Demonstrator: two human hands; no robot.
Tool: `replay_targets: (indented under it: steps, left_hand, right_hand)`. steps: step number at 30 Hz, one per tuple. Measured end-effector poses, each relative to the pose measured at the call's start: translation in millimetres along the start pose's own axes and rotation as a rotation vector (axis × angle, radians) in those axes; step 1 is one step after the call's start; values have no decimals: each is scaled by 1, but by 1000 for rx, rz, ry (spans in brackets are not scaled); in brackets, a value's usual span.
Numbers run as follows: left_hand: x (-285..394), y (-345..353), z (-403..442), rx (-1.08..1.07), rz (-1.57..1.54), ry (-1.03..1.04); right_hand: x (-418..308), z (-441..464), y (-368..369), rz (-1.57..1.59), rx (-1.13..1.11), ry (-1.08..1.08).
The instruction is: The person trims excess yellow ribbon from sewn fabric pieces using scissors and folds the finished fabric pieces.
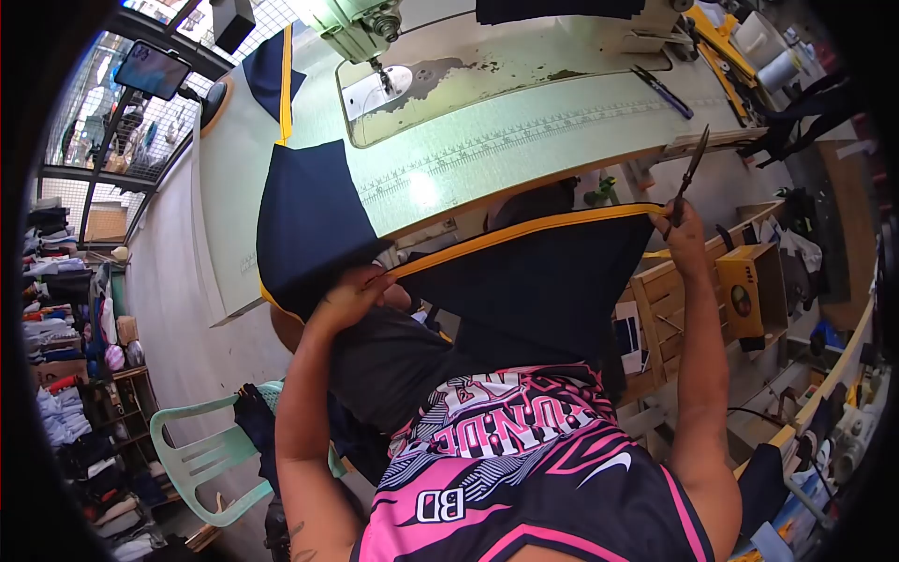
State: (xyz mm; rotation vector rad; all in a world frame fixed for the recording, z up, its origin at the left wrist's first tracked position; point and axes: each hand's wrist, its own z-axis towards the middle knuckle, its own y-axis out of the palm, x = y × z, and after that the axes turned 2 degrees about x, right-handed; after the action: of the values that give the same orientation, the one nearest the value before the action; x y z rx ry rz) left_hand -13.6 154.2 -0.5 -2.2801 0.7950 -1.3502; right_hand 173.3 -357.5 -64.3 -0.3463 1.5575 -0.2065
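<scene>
A dark navy fabric piece [552, 272] with a yellow edge strip [524, 228] hangs stretched between my two hands, in front of the table edge. My left hand [354, 298] is closed on the strip's left end. At the other end, my right hand [684, 234] pinches the fabric's top corner and also holds a pair of scissors [691, 170], blades pointing up. Another navy piece [314, 215] lies over the table's left edge beside my left hand. A yellow strip links it to a further navy piece [267, 82] farther back.
A sewing machine [361, 28] stands on the pale green table [449, 173], which has a printed ruler. Thread snips [663, 92] lie at the right. A green plastic chair [201, 450] is at lower left, wooden crates [670, 318] at right, and a phone [153, 70] on a mount at upper left.
</scene>
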Motion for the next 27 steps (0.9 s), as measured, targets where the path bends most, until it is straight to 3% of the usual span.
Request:
replay_targets:
  steps: [6,8,13,18,21,25,27]
  left_hand:
    - [19,-11,-24,34,-41,4]
    - [44,-24,-56,39,20,20]
    - [62,-46,-142,-9,-63,151]
    - [86,-67,-197,-63,-107,301]
    - [92,-70,-192,-39,-169,379]
    - [90,-60,-132,-36,19,166]
    - [77,-42,-91,5,70,127]
  right_hand:
    - [-28,-24,-18,66,-2,86]
    - [-47,-48,-39,184,-24,226]
    - [-96,-113,-98,383,-6,128]
    - [-138,-146,-160,280,-56,-34]
    - [-147,-137,-163,315,-60,-69]
    - [-145,-102,-115,51,48,93]
    - [-103,-70,-87,102,-51,-22]
